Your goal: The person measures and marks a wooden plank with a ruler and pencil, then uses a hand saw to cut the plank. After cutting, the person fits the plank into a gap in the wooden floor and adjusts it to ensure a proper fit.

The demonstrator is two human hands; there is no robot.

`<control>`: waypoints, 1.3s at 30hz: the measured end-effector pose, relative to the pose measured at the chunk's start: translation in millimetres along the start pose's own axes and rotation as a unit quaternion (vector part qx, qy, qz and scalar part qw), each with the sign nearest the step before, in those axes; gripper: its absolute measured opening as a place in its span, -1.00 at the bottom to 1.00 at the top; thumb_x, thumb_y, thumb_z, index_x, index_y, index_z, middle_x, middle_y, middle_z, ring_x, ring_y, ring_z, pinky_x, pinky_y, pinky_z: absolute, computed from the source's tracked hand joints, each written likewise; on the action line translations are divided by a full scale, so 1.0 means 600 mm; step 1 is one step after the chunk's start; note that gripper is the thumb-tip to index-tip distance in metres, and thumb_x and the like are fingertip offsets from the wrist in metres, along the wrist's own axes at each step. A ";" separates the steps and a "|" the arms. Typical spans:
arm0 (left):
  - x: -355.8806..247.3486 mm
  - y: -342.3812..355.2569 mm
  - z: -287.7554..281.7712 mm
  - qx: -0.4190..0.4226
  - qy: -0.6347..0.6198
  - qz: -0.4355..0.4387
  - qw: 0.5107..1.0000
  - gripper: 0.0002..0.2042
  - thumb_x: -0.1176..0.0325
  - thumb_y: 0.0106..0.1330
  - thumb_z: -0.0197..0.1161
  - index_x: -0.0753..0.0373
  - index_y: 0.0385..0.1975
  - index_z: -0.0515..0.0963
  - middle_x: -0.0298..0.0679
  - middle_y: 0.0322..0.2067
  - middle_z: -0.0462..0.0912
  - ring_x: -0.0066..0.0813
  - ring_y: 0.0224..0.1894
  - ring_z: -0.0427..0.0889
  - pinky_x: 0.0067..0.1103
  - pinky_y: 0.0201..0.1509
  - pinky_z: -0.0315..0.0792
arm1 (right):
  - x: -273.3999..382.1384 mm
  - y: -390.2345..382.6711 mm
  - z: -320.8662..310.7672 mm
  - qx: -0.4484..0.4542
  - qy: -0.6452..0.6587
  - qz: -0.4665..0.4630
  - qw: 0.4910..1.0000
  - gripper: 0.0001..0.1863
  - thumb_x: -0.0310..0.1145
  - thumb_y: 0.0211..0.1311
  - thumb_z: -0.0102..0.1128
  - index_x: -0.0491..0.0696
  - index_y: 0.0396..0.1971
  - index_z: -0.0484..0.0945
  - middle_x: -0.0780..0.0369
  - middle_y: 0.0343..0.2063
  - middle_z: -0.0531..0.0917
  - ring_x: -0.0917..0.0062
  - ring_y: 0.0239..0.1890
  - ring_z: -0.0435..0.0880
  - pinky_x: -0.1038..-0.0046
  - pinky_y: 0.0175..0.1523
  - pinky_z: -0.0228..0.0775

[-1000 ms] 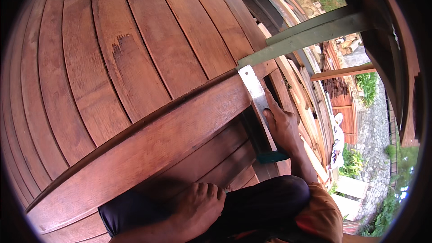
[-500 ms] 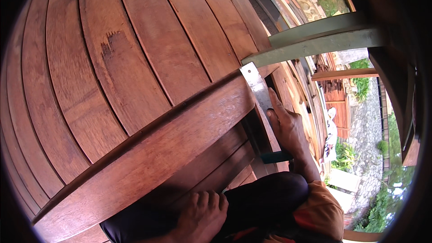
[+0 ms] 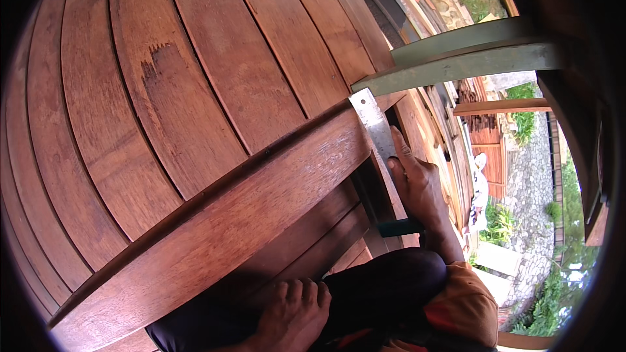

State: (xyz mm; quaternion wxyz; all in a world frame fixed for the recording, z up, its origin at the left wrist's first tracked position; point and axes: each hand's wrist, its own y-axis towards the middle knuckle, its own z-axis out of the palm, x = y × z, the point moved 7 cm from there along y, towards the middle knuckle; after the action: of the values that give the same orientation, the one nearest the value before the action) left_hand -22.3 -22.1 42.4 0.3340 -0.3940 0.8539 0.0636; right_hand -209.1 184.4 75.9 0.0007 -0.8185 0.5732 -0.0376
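Silver metal, flat: one narrow straight blade (image 3: 370, 114) with a small hole near its tip, lying along the right-hand end of a long reddish-brown wooden plank (image 3: 215, 221) and seemingly touching it. Teal-green bar (image 3: 399, 227), short, below the blade and set across its line; the join, if any, is covered.

Right hand (image 3: 420, 186): clamped on the blade's lower part, thumb and forefinger pointing up its length. Left hand (image 3: 297, 313): fingers together and curled, resting on dark cloth trousers (image 3: 385, 274); palm hidden, so whether anything is in it cannot be told.

Reddish-brown slatted wooden boards (image 3: 202, 98), side by side with dark gaps, beyond the plank; one bears a rough, splintered patch (image 3: 163, 68). Grey-green painted beam (image 3: 456, 68), its near end just beside the blade's tip. Orange-brown sleeve (image 3: 463, 306), right arm. Grey stone paving (image 3: 531, 182), outdoors, far right.

Handling note, as a judgement — the blade is best held flat and steady along the plank's end, pressed evenly from tip to grip, with the beam kept from nudging the tip. The left hand could usefully brace the plank — its face lies within reach.
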 end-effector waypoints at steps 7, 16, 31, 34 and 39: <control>0.003 -0.001 -0.006 -0.004 0.007 0.004 1.000 -0.40 0.04 0.20 0.40 0.27 0.17 0.53 -0.15 -0.07 0.62 -0.24 0.05 0.55 -0.32 0.19 0.36 | 0.000 0.001 0.002 0.001 -0.004 0.005 1.000 -0.35 -0.40 0.39 0.24 0.01 0.46 0.32 -0.02 -0.55 0.67 0.05 -0.52 0.70 0.10 -0.38 0.49; 0.004 0.003 -0.007 -0.003 0.010 0.004 1.000 -0.39 0.02 0.17 0.42 0.27 0.15 0.54 -0.15 -0.08 0.63 -0.24 0.05 0.56 -0.33 0.17 0.38 | -0.002 0.003 0.001 0.051 -0.025 0.043 0.997 -0.41 -0.42 0.43 0.16 -0.08 0.44 0.34 -0.13 -0.47 0.68 -0.03 -0.41 0.74 0.15 -0.28 0.56; 0.007 0.001 -0.003 -0.009 -0.002 -0.001 1.000 -0.49 0.10 0.26 0.32 0.29 0.12 0.56 -0.13 -0.11 0.64 -0.23 0.01 0.58 -0.33 0.15 0.40 | 0.000 0.005 0.001 0.008 -0.014 -0.003 1.000 -0.30 -0.43 0.36 0.25 -0.01 0.48 0.28 0.00 -0.61 0.64 0.07 -0.58 0.67 0.11 -0.43 0.45; 0.006 -0.002 -0.012 -0.026 0.018 0.007 0.999 -0.60 0.22 0.34 0.18 0.30 0.09 0.57 -0.13 -0.12 0.64 -0.23 0.00 0.58 -0.34 0.12 0.40 | 0.003 0.005 0.001 0.007 0.002 -0.005 1.000 -0.32 -0.47 0.37 0.23 -0.04 0.48 0.28 -0.01 -0.59 0.63 0.06 -0.56 0.67 0.12 -0.42 0.45; 0.004 -0.006 -0.016 -0.048 0.037 -0.002 0.998 -0.65 0.30 0.34 0.10 0.30 0.05 0.59 -0.15 -0.17 0.65 -0.25 -0.04 0.59 -0.34 0.08 0.41 | 0.013 0.007 0.000 0.000 0.007 -0.006 1.000 -0.38 -0.48 0.42 0.17 -0.08 0.46 0.31 -0.05 -0.58 0.62 0.06 -0.56 0.67 0.14 -0.42 0.45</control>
State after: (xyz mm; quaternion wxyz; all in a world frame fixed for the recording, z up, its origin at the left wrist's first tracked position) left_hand -26.3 -29.7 48.9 0.2827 -0.4131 0.8611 0.0891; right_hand -210.7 175.8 76.4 -0.0033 -0.8215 0.5686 -0.0433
